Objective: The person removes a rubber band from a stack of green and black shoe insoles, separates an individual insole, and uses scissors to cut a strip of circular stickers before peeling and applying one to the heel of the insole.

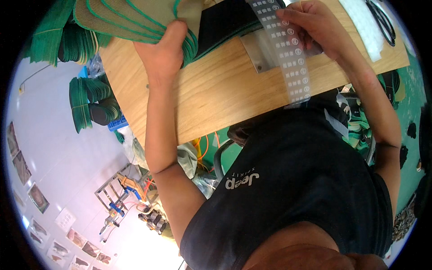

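Note:
My left hand (164, 49) is closed around the lower ends of a fanned stack of beige mesh insoles (123, 20) with green edging. Just right of that stack, a black insole (225, 22), also edged in green, lies on the wooden table. Between the thumb and fingers of my right hand (315, 27) is the upper part of a long translucent strip of printed labels (294, 67). It hangs toward the table's near edge. A flat grey metal plate (261, 56) lies partly beneath the strip and the black insole.
The wooden table (216, 94) spans the upper middle. White sheet material (362, 27) and a black looped cord (382, 22) lie at its right end. Bundled green-edged insoles (92, 101) stand off to the left. A metal frame with hoses (117, 202) is at lower left.

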A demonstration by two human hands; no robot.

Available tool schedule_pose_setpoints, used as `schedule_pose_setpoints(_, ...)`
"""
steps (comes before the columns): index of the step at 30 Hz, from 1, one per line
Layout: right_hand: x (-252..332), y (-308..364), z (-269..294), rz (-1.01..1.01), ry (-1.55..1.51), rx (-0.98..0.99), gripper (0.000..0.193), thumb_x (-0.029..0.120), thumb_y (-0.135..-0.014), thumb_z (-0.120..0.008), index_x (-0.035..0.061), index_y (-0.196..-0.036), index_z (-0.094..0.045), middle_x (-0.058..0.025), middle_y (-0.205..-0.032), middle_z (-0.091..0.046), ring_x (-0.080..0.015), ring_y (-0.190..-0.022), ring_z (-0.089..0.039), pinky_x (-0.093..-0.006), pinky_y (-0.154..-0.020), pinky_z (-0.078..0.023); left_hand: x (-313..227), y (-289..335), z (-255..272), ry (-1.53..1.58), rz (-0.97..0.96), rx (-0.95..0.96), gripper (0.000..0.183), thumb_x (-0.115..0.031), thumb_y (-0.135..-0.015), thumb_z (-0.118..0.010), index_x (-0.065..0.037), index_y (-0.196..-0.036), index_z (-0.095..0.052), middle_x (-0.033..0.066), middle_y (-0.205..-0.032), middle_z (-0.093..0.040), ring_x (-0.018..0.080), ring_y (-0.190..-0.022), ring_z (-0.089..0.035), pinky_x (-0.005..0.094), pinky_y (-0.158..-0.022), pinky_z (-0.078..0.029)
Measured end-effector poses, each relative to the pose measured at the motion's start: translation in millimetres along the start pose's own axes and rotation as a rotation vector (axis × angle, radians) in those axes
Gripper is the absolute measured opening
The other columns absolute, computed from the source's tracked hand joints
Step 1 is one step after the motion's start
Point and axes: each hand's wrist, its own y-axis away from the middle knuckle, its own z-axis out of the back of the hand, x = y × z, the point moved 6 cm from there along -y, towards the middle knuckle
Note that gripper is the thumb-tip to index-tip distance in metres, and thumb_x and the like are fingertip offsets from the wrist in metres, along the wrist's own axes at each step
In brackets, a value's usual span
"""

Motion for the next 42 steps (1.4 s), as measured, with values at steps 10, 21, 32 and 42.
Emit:
schedule_pose_setpoints(10,-32.4,-25.2,-1.5,0.295,0.023,0.105,0.029,0.033,-0.098,-0.060,0.0104,-0.081,-0.062,0.0041,-0.060,-0.056,-0.0010,-0.045,-0.049,-0.0162,-0.040,-0.035,-3.1,6.9,-9.6,-0.045,0.034,0.083,0.030,-0.002,-0.074,-0.067,0.002,-0.104,-0.063,0.0052,-0.099,-0.065,0.0187,-0.091,-0.061,0.0315,-0.086,-0.047)
schedule_pose_setpoints(21,-31.9,-3.5,-0.5,0.213,-0.009,0.012,0.031,0.036,-0.098,-0.060,0.0080,-0.088,-0.066,0.0037,-0.058,-0.055,-0.0026,-0.045,-0.053,-0.0159,-0.040,-0.038,-24.7,13.2,-56.2,-0.628,-0.142,0.473,0.049,-0.036,-0.070,-0.085,-0.004,-0.103,-0.067,0.0147,-0.090,-0.070,0.0328,-0.086,-0.069,0.0387,-0.076,-0.054)
schedule_pose_setpoints(32,-28.5,4.0,14.9,0.185,-0.079,-0.059,0.021,0.018,-0.095,-0.059,0.0012,-0.085,-0.068,-0.0030,-0.067,-0.063,-0.0115,-0.054,-0.059,-0.0246,-0.050,-0.048,-24.7,13.0,-55.7,-0.563,0.056,0.396,0.063,-0.028,-0.066,-0.083,-0.004,-0.120,-0.060,0.0183,-0.102,-0.068,0.0346,-0.095,-0.065,0.0409,-0.084,-0.052)
schedule_pose_setpoints(42,-16.4,-12.0,-0.5,0.016,-0.164,0.043,0.023,0.018,-0.094,-0.060,0.0021,-0.079,-0.067,-0.0063,-0.064,-0.064,-0.0133,-0.051,-0.059,-0.0264,-0.045,-0.046,4.9,-0.2,1.6,-0.001,0.088,0.032,0.026,0.002,-0.069,-0.071,0.002,-0.094,-0.065,0.0062,-0.090,-0.066,0.0178,-0.085,-0.061,0.0312,-0.081,-0.048)
